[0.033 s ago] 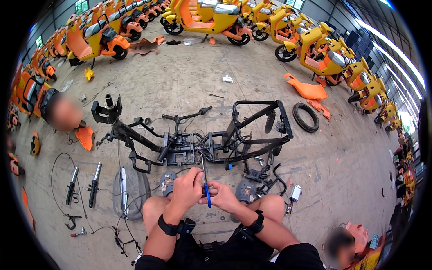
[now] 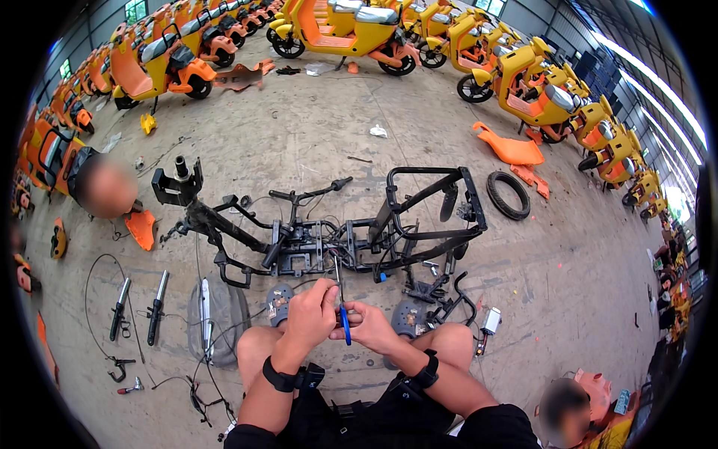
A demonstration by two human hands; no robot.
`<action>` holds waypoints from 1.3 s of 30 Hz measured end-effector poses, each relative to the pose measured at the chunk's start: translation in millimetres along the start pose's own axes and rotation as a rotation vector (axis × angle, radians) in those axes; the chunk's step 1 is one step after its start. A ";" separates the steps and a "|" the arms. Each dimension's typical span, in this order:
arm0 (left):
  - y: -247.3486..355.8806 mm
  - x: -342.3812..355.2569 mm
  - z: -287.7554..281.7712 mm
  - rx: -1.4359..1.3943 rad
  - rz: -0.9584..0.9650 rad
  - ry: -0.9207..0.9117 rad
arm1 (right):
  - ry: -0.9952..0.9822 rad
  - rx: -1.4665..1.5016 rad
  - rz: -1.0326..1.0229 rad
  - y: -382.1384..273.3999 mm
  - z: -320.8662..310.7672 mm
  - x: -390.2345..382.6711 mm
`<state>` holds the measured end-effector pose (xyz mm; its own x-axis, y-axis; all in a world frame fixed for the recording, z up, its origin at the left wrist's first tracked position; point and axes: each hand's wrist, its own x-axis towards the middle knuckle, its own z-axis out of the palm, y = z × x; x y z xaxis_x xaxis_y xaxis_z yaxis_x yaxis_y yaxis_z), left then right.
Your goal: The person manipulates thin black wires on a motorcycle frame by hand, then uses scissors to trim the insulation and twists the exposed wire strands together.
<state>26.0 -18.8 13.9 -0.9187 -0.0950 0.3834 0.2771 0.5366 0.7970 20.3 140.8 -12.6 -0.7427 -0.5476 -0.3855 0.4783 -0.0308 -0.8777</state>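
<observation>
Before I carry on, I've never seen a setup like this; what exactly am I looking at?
No robot here: just a person's two bare hands, pictured by a fisheye camera on the person's head, looking down, so straight edges bend near the rim. The right hand holds a blue-handled tool, its shaft pointing toward a black frame. The left hand is beside the shaft; whether it grips anything is unclear. On the floor also lie a tire and two black-and-silver tubes, with scooters parked beyond.
</observation>
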 end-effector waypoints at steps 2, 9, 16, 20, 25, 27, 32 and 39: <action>-0.8 -1.2 -0.3 -0.012 -0.005 0.001 | 0.019 -0.018 0.003 -2.1 1.9 -0.8; -3.8 -1.3 0.3 -0.021 -0.002 -0.006 | 0.070 -0.574 -0.286 9.8 -7.9 4.7; -3.4 -1.1 -3.2 -0.234 -0.179 -0.087 | 0.044 -0.231 -0.225 10.9 -7.1 7.0; -16.2 -3.1 -0.6 -0.528 -0.283 -0.116 | 0.047 -0.291 -0.255 1.0 -6.0 1.1; -7.7 -2.6 -0.4 -0.499 -0.261 -0.100 | 0.060 -0.344 -0.281 -6.2 -9.5 -2.8; -8.7 -1.1 -0.4 -0.429 -0.262 -0.122 | 0.060 -0.338 -0.255 -12.7 -9.1 -4.6; -5.9 -3.1 -1.1 -0.328 -0.204 -0.192 | 0.080 -0.366 -0.234 -14.6 -10.8 -6.9; 5.8 2.8 -6.8 -0.209 -0.145 -0.165 | 0.164 -0.408 -0.243 -9.9 -12.7 -8.8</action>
<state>27.0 -21.7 22.7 -0.9814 -0.0110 0.1915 0.1764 0.3412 0.9233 16.2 156.5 -4.1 -0.8894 -0.4256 -0.1667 0.0841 0.2061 -0.9749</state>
